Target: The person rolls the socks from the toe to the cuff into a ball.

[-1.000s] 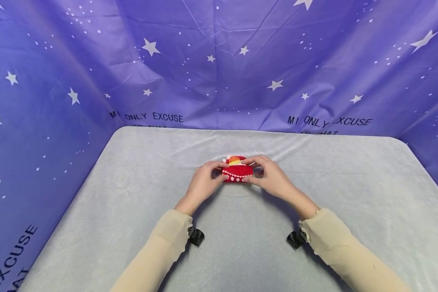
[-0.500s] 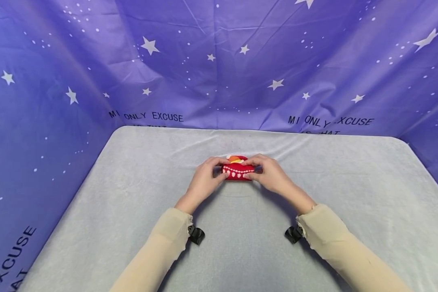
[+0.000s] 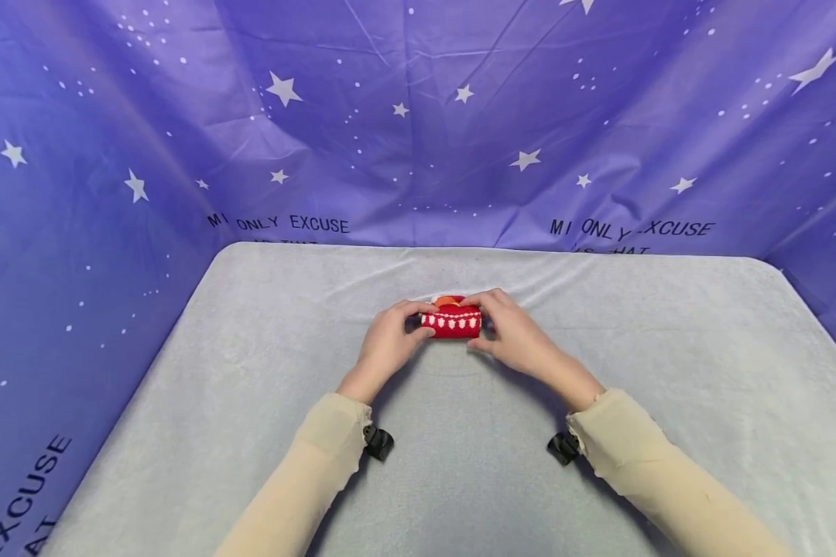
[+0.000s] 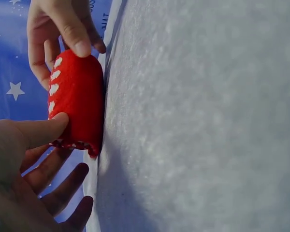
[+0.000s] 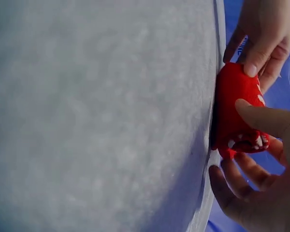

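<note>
The left hand (image 3: 388, 340) and right hand (image 3: 524, 339) pinch opposite ends of a red-and-white cloth roll (image 3: 451, 328), seemingly to hold it tight.

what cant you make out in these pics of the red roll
Red roll: underside, head view, hidden by its own body.
Left hand: at least one fingertip, left wrist view, behind the roll.
Curtain: lowest lettering, head view, cut off by the table.
Sleeves: head view, cut off by bottom edge.

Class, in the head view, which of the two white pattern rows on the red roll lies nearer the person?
The row of larger shapes on the red roll; the finer dotted line lies farther away, nearer the orange patch.
</note>
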Demonstrator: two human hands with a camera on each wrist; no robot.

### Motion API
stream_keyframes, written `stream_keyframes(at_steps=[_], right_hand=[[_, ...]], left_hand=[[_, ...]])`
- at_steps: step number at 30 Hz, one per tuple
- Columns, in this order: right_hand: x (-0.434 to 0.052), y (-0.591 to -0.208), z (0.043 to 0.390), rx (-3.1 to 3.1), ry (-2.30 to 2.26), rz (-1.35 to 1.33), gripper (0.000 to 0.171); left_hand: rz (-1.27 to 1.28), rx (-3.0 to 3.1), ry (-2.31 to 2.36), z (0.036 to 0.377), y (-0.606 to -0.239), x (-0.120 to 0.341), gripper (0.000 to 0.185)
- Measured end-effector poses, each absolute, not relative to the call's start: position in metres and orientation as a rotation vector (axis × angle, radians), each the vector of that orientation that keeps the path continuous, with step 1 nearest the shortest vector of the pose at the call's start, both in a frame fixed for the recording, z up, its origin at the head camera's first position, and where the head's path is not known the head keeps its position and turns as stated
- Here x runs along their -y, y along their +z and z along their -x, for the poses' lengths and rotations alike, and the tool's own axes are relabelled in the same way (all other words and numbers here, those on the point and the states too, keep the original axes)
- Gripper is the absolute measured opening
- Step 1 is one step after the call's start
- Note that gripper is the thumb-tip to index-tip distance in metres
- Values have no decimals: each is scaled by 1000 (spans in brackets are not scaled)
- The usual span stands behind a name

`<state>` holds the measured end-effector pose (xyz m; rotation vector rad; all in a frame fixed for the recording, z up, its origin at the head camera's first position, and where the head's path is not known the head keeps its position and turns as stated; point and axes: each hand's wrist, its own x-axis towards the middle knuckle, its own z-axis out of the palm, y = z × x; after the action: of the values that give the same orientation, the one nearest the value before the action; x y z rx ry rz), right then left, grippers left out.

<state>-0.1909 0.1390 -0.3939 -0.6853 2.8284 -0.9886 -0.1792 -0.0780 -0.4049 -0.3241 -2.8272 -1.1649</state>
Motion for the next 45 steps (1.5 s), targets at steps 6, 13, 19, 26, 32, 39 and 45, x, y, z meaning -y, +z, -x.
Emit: stream_keyframes(at_steps=[6,13,19,26,32,39,45], right_hand=[[-134,-389,194,-2914,-902,674,53],[-128,-385,197,-2924,-817,701,63],[-122,-382,203,-2956,-764,695,48],[-122,-380,218,-2870,-793,641,44],[-129,-390,219,-2874,-754,722,56],[-134,-376,203,-2849,-845,739,44],[-137,-356,177,-2711,-1074,742,43]], left_hand=[[218,2915,-1104,185,-400,77,30],[96,3016,-1060,191,-395,74,31],[41,3057,-1014,195,-390,70,31],[-50,3102,-979,203,-389,67,31],[31,3087,-938,202,-389,64,26],[478,3033,-711,175,-381,60,57],[631,2925,-843,154,-377,56,69]])
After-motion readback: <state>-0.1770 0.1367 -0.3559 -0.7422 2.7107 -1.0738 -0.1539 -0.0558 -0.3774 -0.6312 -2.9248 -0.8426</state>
